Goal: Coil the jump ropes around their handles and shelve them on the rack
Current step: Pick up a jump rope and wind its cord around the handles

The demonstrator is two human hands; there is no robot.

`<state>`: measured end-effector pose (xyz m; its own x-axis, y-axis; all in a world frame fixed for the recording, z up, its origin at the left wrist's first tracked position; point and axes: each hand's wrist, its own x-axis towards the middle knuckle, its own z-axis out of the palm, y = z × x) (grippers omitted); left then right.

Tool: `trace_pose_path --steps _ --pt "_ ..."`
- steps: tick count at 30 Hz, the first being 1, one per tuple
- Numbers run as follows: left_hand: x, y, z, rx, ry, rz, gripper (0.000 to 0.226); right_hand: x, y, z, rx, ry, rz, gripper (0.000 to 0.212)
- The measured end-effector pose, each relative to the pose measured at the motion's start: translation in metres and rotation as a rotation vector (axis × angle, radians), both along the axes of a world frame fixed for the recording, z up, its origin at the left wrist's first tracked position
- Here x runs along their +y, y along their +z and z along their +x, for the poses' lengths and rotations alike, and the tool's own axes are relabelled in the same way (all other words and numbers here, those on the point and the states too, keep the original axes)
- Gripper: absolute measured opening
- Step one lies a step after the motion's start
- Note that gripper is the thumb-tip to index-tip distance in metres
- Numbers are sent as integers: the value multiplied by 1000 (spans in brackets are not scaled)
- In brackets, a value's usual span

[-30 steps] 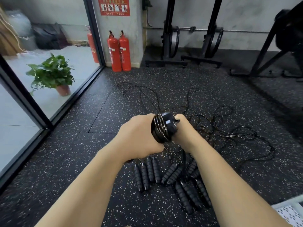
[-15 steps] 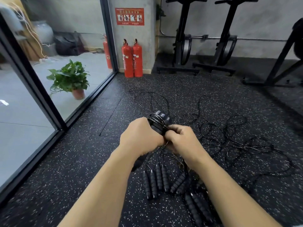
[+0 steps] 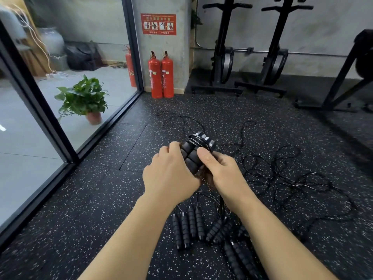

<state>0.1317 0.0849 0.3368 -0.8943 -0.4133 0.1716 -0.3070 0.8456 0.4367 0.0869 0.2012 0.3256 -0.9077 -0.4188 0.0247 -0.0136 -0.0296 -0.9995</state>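
We stand over a black speckled rubber floor (image 3: 84, 215), bounded along its left edge by a glass wall (image 3: 24, 138) in a dark frame. At the floor's far edge, two black exercise stands (image 3: 222, 57) rise against the concrete wall, with another dark frame at the far right corner. A rope tangle (image 3: 282, 174) of thin black cords sprawls across the right half of the floor, reaching from near the middle toward the right edge. Our left hand (image 3: 171, 172) and right hand (image 3: 222, 168) meet above the middle of the floor, well off its surface, and between them sits the coiled jump rope (image 3: 193, 156): two foam handles side by side, cord wound round their upper end. The left grip curls round the handles from the left; the right grip pinches them, thumb pressed on the front and fingers hidden beneath. A potted plant (image 3: 84, 100) stands beyond the glass, past the floor's left edge. Two red fire extinguishers (image 3: 161, 74) stand upright and touching at the far edge, against a pillar. The loose handles (image 3: 189, 225) lie in a rough row on the floor toward its near edge, under our forearms, with cords trailing from them. A red sign (image 3: 158, 24) hangs on the pillar.
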Motion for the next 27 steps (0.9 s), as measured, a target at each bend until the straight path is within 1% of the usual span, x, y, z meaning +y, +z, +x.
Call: trace_pose_path --steps 3,6,8,10,13,15,19,23,27 --pt "3 0 2 61 -10 5 41 3 6 -1 11 37 -5 26" --pt "2 5 1 54 -15 -4 33 7 15 2 30 94 63 24" --pt "0 4 -2 26 12 23 31 10 19 2 84 86 183 37" --pt "-6 1 -8 -4 71 34 29 14 18 0 211 45 384 49" --pt "-23 -1 -15 -91 155 26 31 19 16 0 434 -51 659 53" --pt "-31 -3 -16 -128 182 7 30 21 19 4 546 -96 754 54" --pt "-31 -5 -16 -154 149 -79 26 21 32 11 733 -179 822 57" --pt "-23 -3 -14 -184 63 -207 22 23 40 7 850 -303 776 58" --pt "-4 0 -11 -178 -68 -365 18 28 42 -2 924 -358 747 63"
